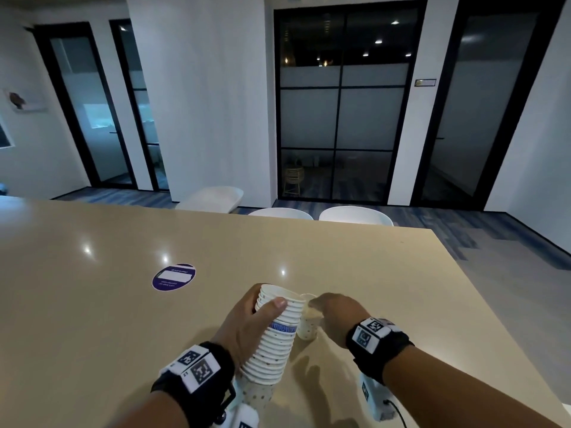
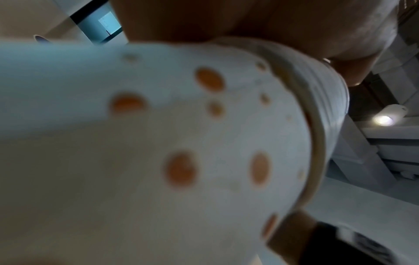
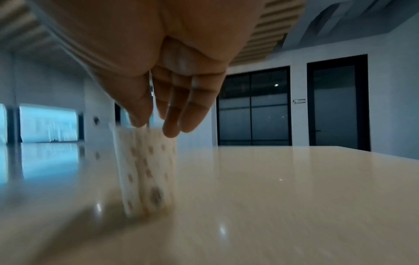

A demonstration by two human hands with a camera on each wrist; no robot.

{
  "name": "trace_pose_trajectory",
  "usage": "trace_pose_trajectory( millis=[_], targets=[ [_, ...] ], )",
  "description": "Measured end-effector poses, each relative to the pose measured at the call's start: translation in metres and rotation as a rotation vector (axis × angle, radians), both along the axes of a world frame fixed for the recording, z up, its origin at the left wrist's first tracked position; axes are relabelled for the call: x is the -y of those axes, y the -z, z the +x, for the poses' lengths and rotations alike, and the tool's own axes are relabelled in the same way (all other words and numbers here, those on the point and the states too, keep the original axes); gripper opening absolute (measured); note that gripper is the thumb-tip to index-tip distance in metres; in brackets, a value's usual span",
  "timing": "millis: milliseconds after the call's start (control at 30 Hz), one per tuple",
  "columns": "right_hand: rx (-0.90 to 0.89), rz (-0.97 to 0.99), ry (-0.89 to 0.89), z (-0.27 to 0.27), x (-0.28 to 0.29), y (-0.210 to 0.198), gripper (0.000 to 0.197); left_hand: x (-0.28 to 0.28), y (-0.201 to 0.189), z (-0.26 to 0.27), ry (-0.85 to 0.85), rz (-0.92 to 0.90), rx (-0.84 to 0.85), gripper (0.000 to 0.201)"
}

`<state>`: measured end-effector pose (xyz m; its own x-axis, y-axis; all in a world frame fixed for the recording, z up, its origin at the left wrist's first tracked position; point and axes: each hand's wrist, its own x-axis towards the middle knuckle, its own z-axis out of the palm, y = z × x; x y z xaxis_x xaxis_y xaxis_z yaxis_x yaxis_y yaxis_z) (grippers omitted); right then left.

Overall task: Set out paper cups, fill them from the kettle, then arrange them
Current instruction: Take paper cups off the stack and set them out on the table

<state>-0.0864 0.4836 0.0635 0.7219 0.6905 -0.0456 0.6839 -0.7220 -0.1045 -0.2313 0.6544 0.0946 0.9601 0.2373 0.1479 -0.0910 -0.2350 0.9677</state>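
Note:
My left hand [image 1: 247,319] grips a tall stack of white dotted paper cups [image 1: 273,338], tilted with its rims pointing away from me. The stack's bottom cup [image 2: 181,134] fills the left wrist view, blurred. Just right of the stack, my right hand [image 1: 318,305] pinches the rim of a single dotted paper cup [image 1: 307,327], which stands upright close to the beige table [image 1: 92,304]. The right wrist view shows that single cup [image 3: 147,170] blurred under my fingertips [image 3: 140,122]. No kettle is in view.
A round purple sticker [image 1: 173,277] lies on the table to the left of the hands. White chairs [image 1: 355,215] stand along the far edge. The table's right edge runs diagonally near my right forearm. Glass doors [image 1: 340,112] line the far wall.

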Motion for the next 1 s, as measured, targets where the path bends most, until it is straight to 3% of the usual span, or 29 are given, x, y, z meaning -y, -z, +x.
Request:
trace_pose_trajectory(
  millis=[100,200,267,367,500,800,1000],
  targets=[
    [0.036,0.382,0.038,-0.015,0.016,-0.032,0.034,-0.002,0.0,0.003,0.002,0.005,-0.002,0.059],
    [-0.233,0.742,-0.074,-0.036,0.029,-0.073,0.017,-0.002,0.0,0.007,0.01,-0.004,-0.008,0.061],
    [-0.33,0.706,-0.196,-0.047,0.035,-0.092,0.016,0.002,-0.001,0.011,0.027,-0.001,0.0,0.063],
    [-0.241,0.582,-0.285,-0.052,0.038,-0.104,0.013,0.014,-0.006,0.015,0.097,-0.009,0.019,0.064],
    [-0.214,0.533,-0.271,-0.053,0.05,-0.117,0.009,0.031,-0.016,0.018,0.173,0.0,0.059,0.057],
    [-0.153,0.655,-0.191,-0.055,0.073,-0.115,0.01,0.061,-0.033,0.025,0.31,-0.062,0.083,0.054],
    [-0.085,0.756,-0.13,-0.054,0.075,-0.11,0.012,0.056,-0.015,0.022,0.214,-0.03,-0.013,0.058]
  ],
)
